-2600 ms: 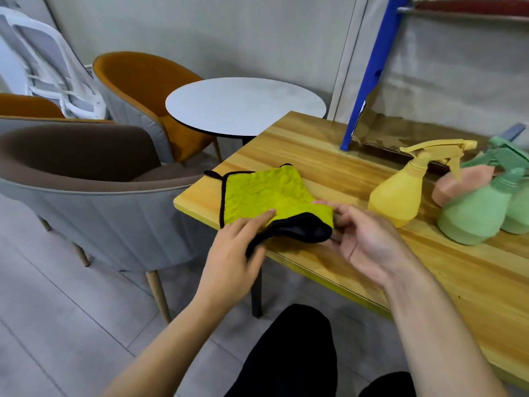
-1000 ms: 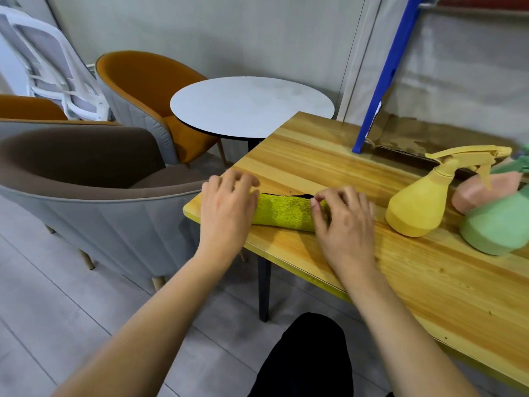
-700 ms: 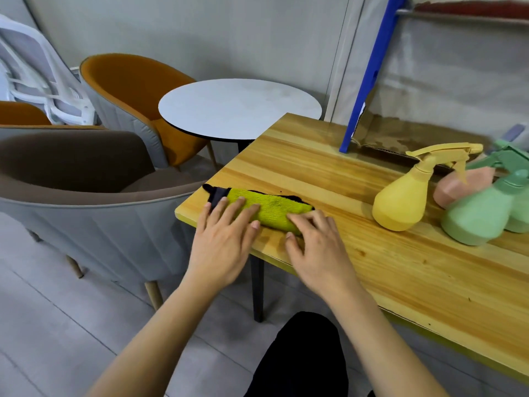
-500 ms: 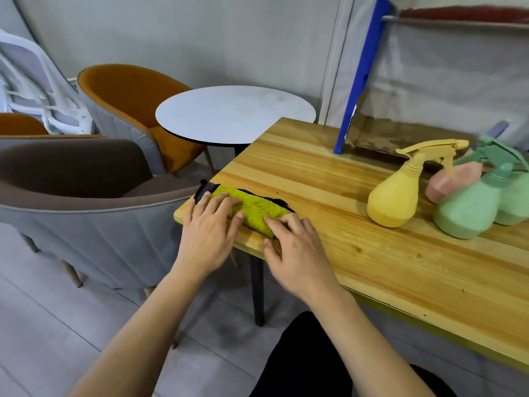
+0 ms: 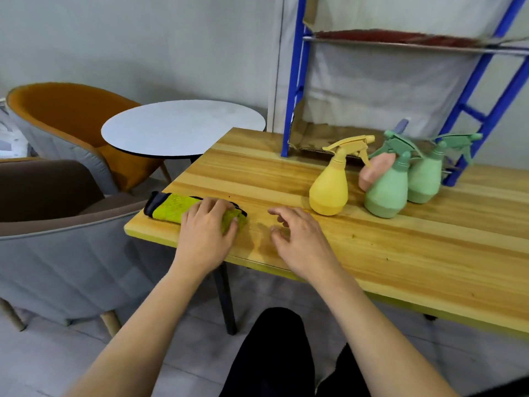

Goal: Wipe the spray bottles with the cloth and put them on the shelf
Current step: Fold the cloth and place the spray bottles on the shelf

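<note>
My left hand (image 5: 206,229) grips the rolled cloth (image 5: 183,209), and my right hand (image 5: 297,234), loosely open and empty, is nearer the yellow spray bottle (image 5: 329,187) just to its right on the desk (image 5: 400,253).

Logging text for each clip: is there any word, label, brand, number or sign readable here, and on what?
None. The yellow bottle, pink bottle and two green bottles show plain sides, with no labels. The cloth, table and shelf carry no visible print either.
</note>
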Demonstrator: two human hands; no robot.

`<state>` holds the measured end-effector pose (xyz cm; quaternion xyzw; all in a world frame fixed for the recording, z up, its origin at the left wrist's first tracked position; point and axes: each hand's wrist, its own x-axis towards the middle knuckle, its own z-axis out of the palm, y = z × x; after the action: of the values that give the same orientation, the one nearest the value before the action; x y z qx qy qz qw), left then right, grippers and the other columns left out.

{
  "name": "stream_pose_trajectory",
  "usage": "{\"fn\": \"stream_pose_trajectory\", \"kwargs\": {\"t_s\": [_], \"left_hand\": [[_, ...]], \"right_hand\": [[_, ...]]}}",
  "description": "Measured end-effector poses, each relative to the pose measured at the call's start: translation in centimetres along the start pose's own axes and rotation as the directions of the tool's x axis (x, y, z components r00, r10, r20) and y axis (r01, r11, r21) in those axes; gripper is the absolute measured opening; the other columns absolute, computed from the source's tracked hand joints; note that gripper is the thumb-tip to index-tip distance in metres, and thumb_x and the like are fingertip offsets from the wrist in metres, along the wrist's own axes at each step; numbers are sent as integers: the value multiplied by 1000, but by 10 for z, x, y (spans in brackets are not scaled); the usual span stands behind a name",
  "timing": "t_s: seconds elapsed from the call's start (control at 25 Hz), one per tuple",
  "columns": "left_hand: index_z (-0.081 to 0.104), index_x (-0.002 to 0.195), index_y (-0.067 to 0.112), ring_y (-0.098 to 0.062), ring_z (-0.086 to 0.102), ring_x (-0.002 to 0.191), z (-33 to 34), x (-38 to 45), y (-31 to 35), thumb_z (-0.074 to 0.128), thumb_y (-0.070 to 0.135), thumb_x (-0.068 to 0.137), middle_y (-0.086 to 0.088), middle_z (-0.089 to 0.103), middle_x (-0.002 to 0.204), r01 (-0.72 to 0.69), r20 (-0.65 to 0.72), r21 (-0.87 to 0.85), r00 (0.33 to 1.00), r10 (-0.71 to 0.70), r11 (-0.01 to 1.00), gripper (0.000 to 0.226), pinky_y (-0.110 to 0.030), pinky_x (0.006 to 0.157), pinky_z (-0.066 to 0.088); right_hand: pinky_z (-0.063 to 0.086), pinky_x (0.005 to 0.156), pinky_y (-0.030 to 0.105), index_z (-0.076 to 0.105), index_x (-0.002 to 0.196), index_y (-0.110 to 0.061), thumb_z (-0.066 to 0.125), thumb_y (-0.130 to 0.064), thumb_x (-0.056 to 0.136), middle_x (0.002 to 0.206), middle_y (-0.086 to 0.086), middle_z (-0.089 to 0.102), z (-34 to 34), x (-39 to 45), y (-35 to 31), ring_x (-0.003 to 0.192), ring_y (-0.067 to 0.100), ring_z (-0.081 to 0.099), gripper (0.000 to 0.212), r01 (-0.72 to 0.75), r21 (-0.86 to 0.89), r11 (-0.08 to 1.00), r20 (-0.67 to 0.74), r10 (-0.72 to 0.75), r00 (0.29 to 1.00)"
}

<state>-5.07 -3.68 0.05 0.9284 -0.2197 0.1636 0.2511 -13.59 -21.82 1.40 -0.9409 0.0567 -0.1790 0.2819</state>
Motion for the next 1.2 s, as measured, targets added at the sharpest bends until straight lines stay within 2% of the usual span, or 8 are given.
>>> {"fn": "stream_pose_trajectory", "kwargs": {"t_s": [0.24,0.44,0.6,0.72,0.88,1.0,1.08,1.2], "left_hand": [[63,124,21,-34,58,114,20,18,73,57,35,98,-3,65,124,-134,99,-221,982,159,966,30,-48,95,46],[43,151,25,-20,48,140,36,54,132,59,26,103,2,52,152,-47,187,-409,973,134,911,51,-40,115,42],[17,163,30,-21,31,153,49,96,159,58,25,102,5,27,169,114,302,-490,952,45,864,73,-48,123,33],[24,160,28,-25,41,145,55,115,167,59,26,101,1,38,162,197,400,-510,916,28,838,69,-49,118,37],[38,154,21,-20,49,133,66,115,164,70,28,95,0,52,147,154,392,-523,917,76,838,67,-44,113,43],[47,142,23,-19,51,125,71,108,158,79,45,86,6,51,133,103,294,-469,955,45,877,68,-45,105,49],[44,143,26,-14,47,123,72,101,154,81,49,82,11,42,130,109,310,-475,949,50,873,75,-38,103,48],[27,156,31,-14,42,134,74,95,145,85,42,80,10,40,147,130,416,-486,904,98,864,96,-42,116,42]], "right_hand": [[49,95,39,64,121,-29,62,-27,94,104,-6,60,-59,-9,59,101,14,60,27,-168,37,985,-196,172,966],[46,89,34,56,124,-20,66,-24,91,114,3,60,-113,3,110,109,23,58,35,-365,154,918,-441,394,806],[41,112,41,38,149,-18,68,-26,90,145,6,48,-135,28,135,133,25,48,67,-468,266,843,-363,537,761],[34,119,39,29,156,-23,67,-28,90,155,1,42,-140,44,148,142,22,41,77,-450,290,844,-298,527,796],[39,112,38,39,149,-26,70,-29,89,139,-2,51,-135,51,155,132,21,48,68,-421,262,868,-281,486,828],[40,110,41,43,145,-23,75,-46,83,124,-4,45,-130,47,161,125,21,46,74,-415,142,899,-312,438,843],[37,111,35,41,149,-25,76,-50,83,128,-9,42,-128,41,165,126,14,42,79,-410,166,897,-271,441,856],[36,112,30,38,150,-31,78,-43,85,137,-20,42,-128,39,164,128,3,40,77,-390,287,875,-202,454,868]]}}
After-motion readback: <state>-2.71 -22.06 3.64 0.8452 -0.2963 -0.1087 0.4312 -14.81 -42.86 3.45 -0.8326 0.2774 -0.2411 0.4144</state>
